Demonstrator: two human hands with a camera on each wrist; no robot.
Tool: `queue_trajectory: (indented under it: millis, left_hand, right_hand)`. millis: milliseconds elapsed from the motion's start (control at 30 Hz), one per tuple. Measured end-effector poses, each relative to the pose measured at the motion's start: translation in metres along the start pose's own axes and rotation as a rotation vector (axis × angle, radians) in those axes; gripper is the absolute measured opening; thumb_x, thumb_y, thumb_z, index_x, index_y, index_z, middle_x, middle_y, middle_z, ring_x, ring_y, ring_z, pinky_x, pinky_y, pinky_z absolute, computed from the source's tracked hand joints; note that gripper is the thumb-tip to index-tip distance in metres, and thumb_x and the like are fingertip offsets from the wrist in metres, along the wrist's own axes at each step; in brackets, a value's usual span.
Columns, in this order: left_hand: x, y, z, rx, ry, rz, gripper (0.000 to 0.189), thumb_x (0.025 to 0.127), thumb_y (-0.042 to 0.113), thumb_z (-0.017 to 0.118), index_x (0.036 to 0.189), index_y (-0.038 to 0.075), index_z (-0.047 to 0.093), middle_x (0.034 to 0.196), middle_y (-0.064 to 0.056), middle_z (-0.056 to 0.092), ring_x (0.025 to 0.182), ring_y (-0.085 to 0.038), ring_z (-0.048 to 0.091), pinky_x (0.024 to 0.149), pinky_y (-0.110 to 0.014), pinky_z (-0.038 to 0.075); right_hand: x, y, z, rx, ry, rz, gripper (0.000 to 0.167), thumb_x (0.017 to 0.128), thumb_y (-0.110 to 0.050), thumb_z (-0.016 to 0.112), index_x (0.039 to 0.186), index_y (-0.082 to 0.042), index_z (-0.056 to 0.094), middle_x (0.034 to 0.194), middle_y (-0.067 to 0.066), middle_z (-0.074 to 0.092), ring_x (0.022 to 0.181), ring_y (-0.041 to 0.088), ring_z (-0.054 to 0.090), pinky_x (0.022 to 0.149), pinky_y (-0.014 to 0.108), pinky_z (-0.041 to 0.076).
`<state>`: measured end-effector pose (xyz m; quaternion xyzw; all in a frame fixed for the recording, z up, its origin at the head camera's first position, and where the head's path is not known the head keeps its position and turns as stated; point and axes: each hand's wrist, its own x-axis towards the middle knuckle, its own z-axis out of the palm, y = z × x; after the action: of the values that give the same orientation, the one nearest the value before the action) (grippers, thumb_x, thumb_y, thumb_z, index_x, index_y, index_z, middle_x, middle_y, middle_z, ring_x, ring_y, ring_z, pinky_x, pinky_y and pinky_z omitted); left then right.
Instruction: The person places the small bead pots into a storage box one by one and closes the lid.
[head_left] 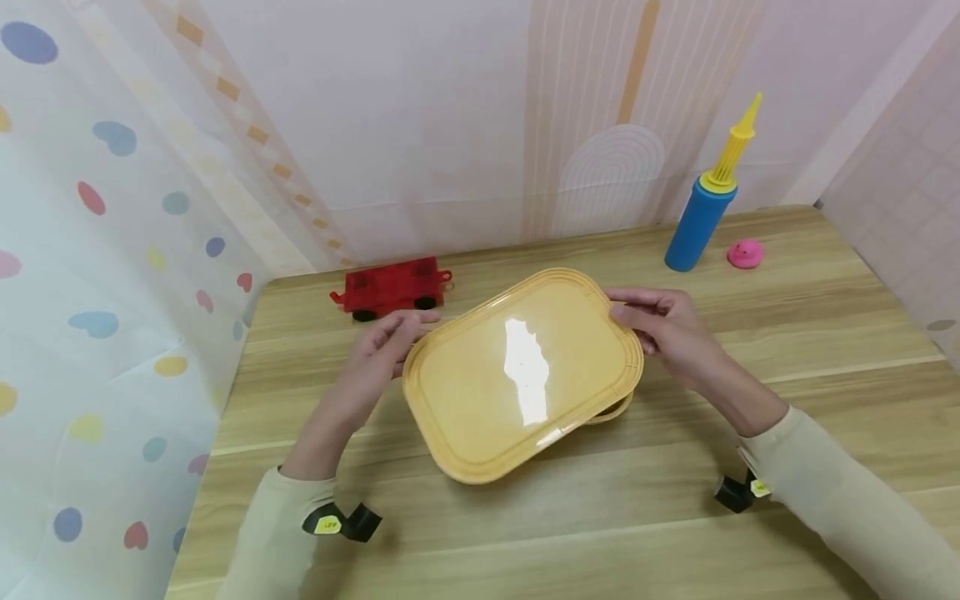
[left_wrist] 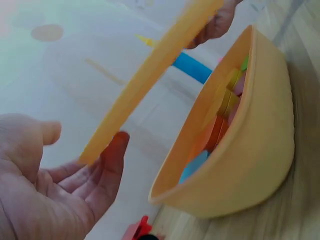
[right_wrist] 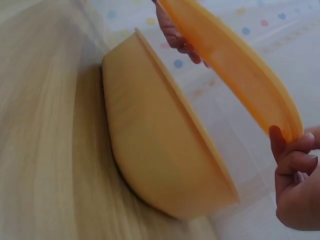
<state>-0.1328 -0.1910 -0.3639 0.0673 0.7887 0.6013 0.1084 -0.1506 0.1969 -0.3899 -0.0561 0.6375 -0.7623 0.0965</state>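
A yellow rectangular lid (head_left: pixel 457 392) is held tilted above a matching yellow box (left_wrist: pixel 265 125), hiding most of the box in the head view. My right hand (head_left: pixel 678 337) pinches the lid's right end, thumb on top and fingers below. At the other end my left hand (head_left: pixel 371 358) supports the rim on its fingers (left_wrist: pixel 112 155), its thumb standing away from the lid. Inside the box, the left wrist view shows colourful blocks (left_wrist: pixel 215 132) in orange, yellow, blue, pink and green. In the right wrist view the lid's underside (right_wrist: pixel 240 75) is plain and hollow.
A red toy wagon (head_left: pixel 393 285) with black wheels stands behind my left hand. Toward the back right are a blue and yellow hand pump (head_left: pixel 701 221), standing upright, and a small pink toy (head_left: pixel 746 253). Patterned curtains border the wooden table (head_left: pixel 570 533) at the back and sides.
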Motion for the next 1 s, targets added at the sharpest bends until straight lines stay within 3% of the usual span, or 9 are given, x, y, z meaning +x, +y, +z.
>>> queue_trajectory:
  millis: [133,300,400,567,833,1000]
  left_hand:
    - [-0.012,-0.005,-0.007,-0.096,0.027,-0.033,0.053,0.123,0.033,0.039,0.155,-0.007,0.054,0.136,-0.016,0.074,0.110,-0.011,0.077,0.096,-0.027,0.065]
    - [-0.025,-0.008,0.000,-0.112,0.039,-0.029,0.055,0.123,0.035,0.041,0.157,-0.005,0.054,0.146,-0.021,0.071,0.115,-0.012,0.078,0.098,-0.029,0.065]
    - [-0.028,-0.006,0.007,-0.117,0.028,-0.025,0.054,0.122,0.035,0.042,0.159,-0.004,0.053,0.153,-0.024,0.065,0.117,-0.012,0.077,0.100,-0.030,0.065]
    - [-0.029,-0.001,0.015,-0.126,0.041,-0.028,0.050,0.122,0.028,0.046,0.159,-0.005,0.055,0.155,-0.025,0.062,0.116,-0.011,0.075,0.098,-0.029,0.065]
    - [-0.036,0.006,0.019,-0.059,0.128,-0.005,0.045,0.119,0.017,0.052,0.158,-0.004,0.057,0.146,-0.028,0.066,0.108,-0.008,0.074,0.095,-0.027,0.066]
    - [-0.041,0.010,0.021,0.030,0.176,0.014,0.047,0.119,0.025,0.054,0.162,0.006,0.057,0.148,-0.019,0.066,0.110,-0.012,0.076,0.101,-0.022,0.061]
  right_hand:
    - [-0.008,0.001,-0.008,0.074,0.097,-0.049,0.033,0.110,0.000,0.063,0.113,-0.024,0.086,0.079,-0.004,0.071,0.052,0.003,0.043,0.047,0.026,0.018]
    - [-0.019,0.004,-0.016,0.132,0.209,-0.085,0.029,0.110,-0.001,0.065,0.117,-0.021,0.085,0.082,-0.003,0.075,0.054,0.005,0.047,0.046,0.017,0.031]
    - [-0.024,0.007,-0.015,0.127,0.244,-0.104,0.027,0.110,-0.002,0.067,0.119,-0.021,0.084,0.084,-0.003,0.075,0.056,0.006,0.047,0.048,0.014,0.038]
    - [-0.028,0.010,-0.008,0.063,0.277,-0.122,0.026,0.109,-0.005,0.069,0.122,-0.023,0.082,0.079,-0.003,0.071,0.056,0.007,0.047,0.049,0.015,0.039]
    - [-0.025,0.007,0.004,-0.042,0.317,-0.148,0.017,0.107,-0.009,0.074,0.121,-0.016,0.081,0.076,-0.003,0.071,0.055,0.007,0.050,0.046,0.015,0.039]
    - [-0.023,0.003,0.009,-0.092,0.352,-0.248,0.014,0.105,-0.006,0.077,0.117,-0.007,0.083,0.078,-0.001,0.071,0.058,0.009,0.054,0.047,0.016,0.045]
